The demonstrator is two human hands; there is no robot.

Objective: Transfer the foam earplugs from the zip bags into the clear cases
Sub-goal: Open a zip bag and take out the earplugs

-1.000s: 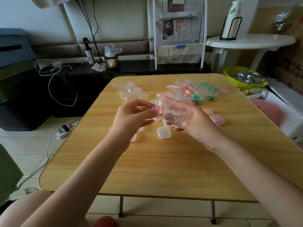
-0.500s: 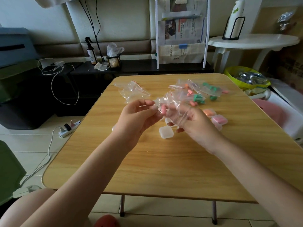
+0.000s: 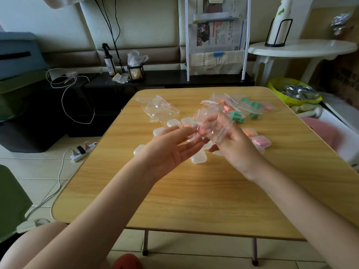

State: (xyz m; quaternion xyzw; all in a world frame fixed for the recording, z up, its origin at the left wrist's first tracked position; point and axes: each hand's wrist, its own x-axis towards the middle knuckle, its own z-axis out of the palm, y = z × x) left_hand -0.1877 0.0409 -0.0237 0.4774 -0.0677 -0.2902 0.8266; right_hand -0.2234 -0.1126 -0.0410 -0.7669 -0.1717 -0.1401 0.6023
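Now zip bag [image 3: 215, 131] in right hand [image 3: 233, 146]

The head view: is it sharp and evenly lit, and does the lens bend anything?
Head view: soft daylight, no hard shadows; the table is sharp, its far edge curved by the wide lens; the zip bag in the right hand is glossy and slightly blurred; the left hand is sharp.

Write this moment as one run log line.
right hand: holds zip bag | left hand: open, palm up beneath | pink earplug: in bag
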